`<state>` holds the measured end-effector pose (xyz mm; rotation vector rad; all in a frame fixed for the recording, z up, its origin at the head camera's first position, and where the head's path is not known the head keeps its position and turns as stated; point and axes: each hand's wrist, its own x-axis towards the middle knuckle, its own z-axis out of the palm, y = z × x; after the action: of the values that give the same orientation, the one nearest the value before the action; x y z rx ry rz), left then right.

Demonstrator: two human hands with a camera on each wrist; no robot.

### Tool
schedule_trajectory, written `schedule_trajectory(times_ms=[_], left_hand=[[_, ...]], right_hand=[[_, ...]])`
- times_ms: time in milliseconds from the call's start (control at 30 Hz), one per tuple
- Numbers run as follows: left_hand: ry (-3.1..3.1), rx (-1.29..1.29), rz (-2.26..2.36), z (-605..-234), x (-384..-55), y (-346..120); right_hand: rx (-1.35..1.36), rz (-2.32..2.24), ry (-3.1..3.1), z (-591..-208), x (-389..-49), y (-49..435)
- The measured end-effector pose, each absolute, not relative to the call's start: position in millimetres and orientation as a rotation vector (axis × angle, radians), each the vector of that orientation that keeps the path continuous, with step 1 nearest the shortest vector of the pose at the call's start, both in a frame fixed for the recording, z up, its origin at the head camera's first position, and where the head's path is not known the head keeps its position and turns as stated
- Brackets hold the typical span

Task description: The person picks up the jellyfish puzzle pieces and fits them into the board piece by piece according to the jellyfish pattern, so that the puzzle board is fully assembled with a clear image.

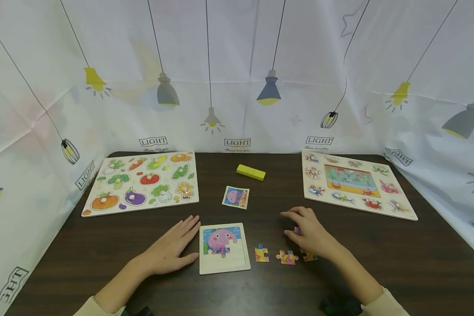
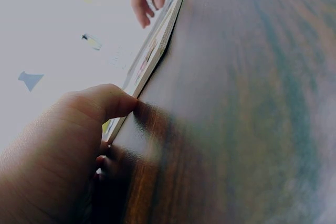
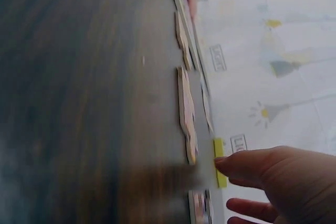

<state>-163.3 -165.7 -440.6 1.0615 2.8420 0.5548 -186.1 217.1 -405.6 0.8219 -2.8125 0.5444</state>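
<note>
A square jigsaw tray (image 1: 225, 266) lies on the table with part of a pink octopus picture fitted in its upper left. My left hand (image 1: 170, 250) lies flat beside it, fingers stretched and fingertips at the tray's left edge; in the left wrist view the thumb (image 2: 113, 100) meets that edge. Over the loose pieces on the right hovers my right hand (image 1: 310, 232), thumb and fingers apart with nothing between them. One purplish piece (image 1: 297, 230) is partly hidden under it. Nearer me lie a yellow piece (image 1: 261, 254), a yellow-pink piece (image 1: 287, 257) and another piece (image 1: 310, 256) by the wrist.
Behind the tray lie a small octopus picture card (image 1: 235, 197) and a yellow block (image 1: 251, 172). A vegetable puzzle board (image 1: 142, 182) stands back left, a sea-animal board (image 1: 357, 184) back right. A white lamp-print cloth (image 1: 237, 87) hangs around the table's far side.
</note>
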Motion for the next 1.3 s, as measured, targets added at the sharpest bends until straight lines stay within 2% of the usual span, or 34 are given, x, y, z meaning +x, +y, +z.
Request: schedule_trajectory(times_ms=[367, 700, 1300], left_hand=[[2.853, 1.079, 0.571, -442, -163, -166], [2.867, 1.107, 0.571, -441, -165, -165], [2.857, 1.105, 0.564, -441, -163, -167]], right_hand=[[0.782, 0.587, -2.893, -411, -191, 247], [0.742, 0.839, -2.97, -409, -196, 269], [0.76, 0.876, -2.969, -418, -198, 266]])
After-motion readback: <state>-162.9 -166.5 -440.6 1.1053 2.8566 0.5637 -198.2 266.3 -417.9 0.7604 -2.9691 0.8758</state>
